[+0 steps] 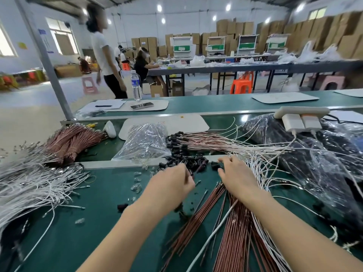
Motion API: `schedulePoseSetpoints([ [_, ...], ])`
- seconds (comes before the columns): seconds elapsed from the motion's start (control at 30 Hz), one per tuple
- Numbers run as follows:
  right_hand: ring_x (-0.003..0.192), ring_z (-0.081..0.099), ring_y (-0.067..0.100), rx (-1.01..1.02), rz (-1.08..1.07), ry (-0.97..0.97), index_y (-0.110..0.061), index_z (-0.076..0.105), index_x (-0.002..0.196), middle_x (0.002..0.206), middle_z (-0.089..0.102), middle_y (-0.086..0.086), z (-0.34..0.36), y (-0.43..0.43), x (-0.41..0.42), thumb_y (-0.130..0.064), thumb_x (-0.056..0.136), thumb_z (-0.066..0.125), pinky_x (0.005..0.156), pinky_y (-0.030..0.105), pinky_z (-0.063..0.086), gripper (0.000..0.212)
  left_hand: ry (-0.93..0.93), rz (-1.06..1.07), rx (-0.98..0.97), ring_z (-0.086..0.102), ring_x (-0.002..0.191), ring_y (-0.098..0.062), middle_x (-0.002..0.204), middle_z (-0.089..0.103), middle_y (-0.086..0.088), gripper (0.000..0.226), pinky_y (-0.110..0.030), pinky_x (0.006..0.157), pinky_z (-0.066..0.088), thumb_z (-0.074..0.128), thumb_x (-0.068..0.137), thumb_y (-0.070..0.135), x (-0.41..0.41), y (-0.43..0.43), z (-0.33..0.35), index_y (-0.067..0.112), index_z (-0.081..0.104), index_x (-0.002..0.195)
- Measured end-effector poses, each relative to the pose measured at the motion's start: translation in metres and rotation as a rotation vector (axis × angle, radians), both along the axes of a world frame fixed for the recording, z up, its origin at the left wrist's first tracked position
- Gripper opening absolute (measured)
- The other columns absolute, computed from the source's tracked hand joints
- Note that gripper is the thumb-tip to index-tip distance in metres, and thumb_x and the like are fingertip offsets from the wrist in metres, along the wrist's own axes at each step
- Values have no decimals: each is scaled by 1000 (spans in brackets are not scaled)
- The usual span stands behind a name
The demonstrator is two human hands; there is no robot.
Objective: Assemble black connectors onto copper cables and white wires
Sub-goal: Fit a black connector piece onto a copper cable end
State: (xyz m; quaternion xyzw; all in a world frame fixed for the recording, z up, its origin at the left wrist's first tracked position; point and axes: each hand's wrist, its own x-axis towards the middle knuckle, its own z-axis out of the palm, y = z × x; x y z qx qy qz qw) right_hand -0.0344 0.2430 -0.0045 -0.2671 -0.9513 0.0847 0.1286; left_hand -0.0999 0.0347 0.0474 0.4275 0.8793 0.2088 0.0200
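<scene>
A pile of loose black connectors (188, 163) lies at the far edge of the green mat (102, 213). My left hand (172, 186) has its fingers curled beside the pile and pinches a black connector at its fingertips. My right hand (236, 176) rests on white wires (261, 167), with thumb and forefinger spread on either side of a connector (215, 165). Loose copper cables (229, 228) fan out beneath both wrists. Finished cables with connectors fitted (176, 142) lie behind the pile.
On the left lie a bundle of copper cables (72, 140) and a heap of white wires (29, 185). A clear plastic bag (145, 142) sits behind the mat, with dark bags (314, 154) and a power strip (300, 112) on the right. A person (106, 55) stands beyond the bench.
</scene>
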Motion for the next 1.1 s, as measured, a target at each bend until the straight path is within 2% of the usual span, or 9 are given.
schedulePoseSetpoints([
  [0.07,113,58,28,-8,7,-66,-22,48,143,132,47,9,-3,3,-5,-36,106,46,83,37,49,40,-307,-2,239,57,58,-11,77,68,1,16,-28,52,52,53,102,30,-11,-7,9,20,60,92],
  [0.13,115,56,27,4,6,-82,-26,50,142,132,47,8,-4,6,-10,-40,105,47,77,34,44,39,-484,56,493,54,60,-14,77,70,0,15,-30,56,51,57,101,27,-21,-11,10,16,65,93],
  [0.3,117,51,25,260,56,-52,-20,58,125,128,57,3,-8,12,-19,-43,103,50,97,36,44,32,-966,234,1030,60,63,-6,83,69,-2,16,-19,61,55,60,99,10,-29,-13,-16,12,66,114],
  [0.57,115,55,26,392,203,47,-13,63,115,130,59,4,-13,14,-17,-38,99,60,95,38,46,30,-1046,244,1333,74,84,-21,91,76,-10,18,-23,73,59,70,86,16,-9,-18,-50,6,69,102],
  [0.73,112,55,22,381,339,-2,-22,59,112,116,66,-2,-9,12,-16,-27,101,57,101,36,43,13,-1022,223,1380,72,77,-18,87,74,-9,17,-24,70,60,75,80,28,-9,-21,-49,15,70,90],
  [0.83,120,53,20,209,279,47,-21,56,128,124,64,0,-8,10,-12,-20,102,54,108,35,38,26,-1030,235,1397,72,76,-16,85,74,-7,20,-23,69,59,72,82,25,-6,-21,-53,11,67,96],
  [0.9,117,54,18,-22,197,212,-17,55,137,121,62,2,-3,2,-4,-19,103,53,104,30,40,34,-1051,231,1412,73,79,-17,89,75,-8,20,-23,68,59,71,82,23,-4,-20,-54,10,69,98],
  [1.0,102,62,4,-515,89,510,-26,66,125,110,67,-9,2,-23,14,-19,101,59,91,16,47,26,-1077,216,1408,74,84,-20,95,76,-10,21,-24,69,60,70,83,23,-1,-17,-55,11,70,101],
  [1.1,97,73,14,-1305,71,782,-14,70,117,104,75,3,4,-49,23,-7,97,63,89,25,58,22,-1036,206,1362,74,89,-22,98,77,-10,22,-25,70,59,69,84,26,3,-15,-56,13,72,101],
])
